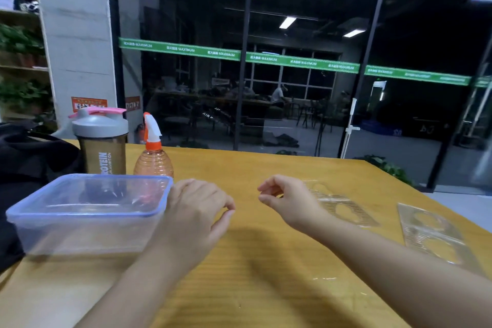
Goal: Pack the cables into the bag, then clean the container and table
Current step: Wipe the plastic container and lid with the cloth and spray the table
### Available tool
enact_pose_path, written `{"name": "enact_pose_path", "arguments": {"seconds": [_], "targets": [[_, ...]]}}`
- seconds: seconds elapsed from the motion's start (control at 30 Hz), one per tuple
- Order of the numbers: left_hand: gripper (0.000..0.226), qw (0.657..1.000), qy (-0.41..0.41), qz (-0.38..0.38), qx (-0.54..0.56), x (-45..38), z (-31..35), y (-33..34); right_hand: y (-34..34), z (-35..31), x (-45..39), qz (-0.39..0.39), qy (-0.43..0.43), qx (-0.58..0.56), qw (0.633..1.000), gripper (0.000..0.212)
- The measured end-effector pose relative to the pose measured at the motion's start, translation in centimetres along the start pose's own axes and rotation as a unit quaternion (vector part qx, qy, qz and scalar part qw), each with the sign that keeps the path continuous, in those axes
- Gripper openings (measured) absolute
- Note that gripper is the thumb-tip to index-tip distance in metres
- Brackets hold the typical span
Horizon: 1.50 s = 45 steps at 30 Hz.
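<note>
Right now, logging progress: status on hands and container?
Left hand and right hand loosely curled, holding nothing. Container empty on table, bag behind. Spray bottle untouched.

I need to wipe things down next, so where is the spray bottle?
The spray bottle stands on the table's far left, just right of the shaker bottle and behind the clear container.

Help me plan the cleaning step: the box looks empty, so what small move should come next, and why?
Probably reach the right hand to the spray bottle. The clear box shows no cables inside, the black bag sits beside it, and both hands, the left hand too, hover over the table holding nothing. No cloth is in view.
</note>
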<state>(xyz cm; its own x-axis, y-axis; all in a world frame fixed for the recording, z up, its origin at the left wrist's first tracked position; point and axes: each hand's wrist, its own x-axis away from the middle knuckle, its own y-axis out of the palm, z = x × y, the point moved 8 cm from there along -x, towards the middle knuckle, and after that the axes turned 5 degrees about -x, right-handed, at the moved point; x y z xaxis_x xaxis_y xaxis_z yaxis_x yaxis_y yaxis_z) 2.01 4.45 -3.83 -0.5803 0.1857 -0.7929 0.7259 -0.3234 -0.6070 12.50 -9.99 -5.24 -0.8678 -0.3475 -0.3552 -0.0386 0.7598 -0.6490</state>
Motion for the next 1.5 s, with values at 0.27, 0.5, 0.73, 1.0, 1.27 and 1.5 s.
{"name": "enact_pose_path", "arguments": {"seconds": [0.27,0.5,0.73,1.0,1.27,1.5], "targets": [[0.009,0.986,-0.092,-0.135,0.029,-2.4,4.1,5.2,-8.2,6.9,2.4,0.066,0.106,0.020,0.992,0.009],[0.005,0.970,-0.146,-0.157,0.114,-3.7,8.2,8.4,-16.0,13.0,5.0,0.168,0.191,0.006,0.967,0.019],[0.005,0.973,-0.090,-0.157,0.142,-2.3,10.9,9.7,-19.4,19.3,9.4,0.123,0.292,0.190,0.929,0.041],[0.014,0.962,-0.073,-0.191,0.181,-1.1,11.7,10.3,-20.0,21.8,11.6,-0.001,0.346,0.347,0.871,0.056],[0.044,0.965,-0.085,-0.171,0.181,-1.0,10.8,10.1,-20.4,21.4,12.4,-0.053,0.321,0.328,0.887,0.038],[0.044,0.963,-0.089,-0.167,0.191,-1.1,10.8,10.0,-20.5,20.8,12.0,-0.055,0.269,0.393,0.877,0.029]]}}
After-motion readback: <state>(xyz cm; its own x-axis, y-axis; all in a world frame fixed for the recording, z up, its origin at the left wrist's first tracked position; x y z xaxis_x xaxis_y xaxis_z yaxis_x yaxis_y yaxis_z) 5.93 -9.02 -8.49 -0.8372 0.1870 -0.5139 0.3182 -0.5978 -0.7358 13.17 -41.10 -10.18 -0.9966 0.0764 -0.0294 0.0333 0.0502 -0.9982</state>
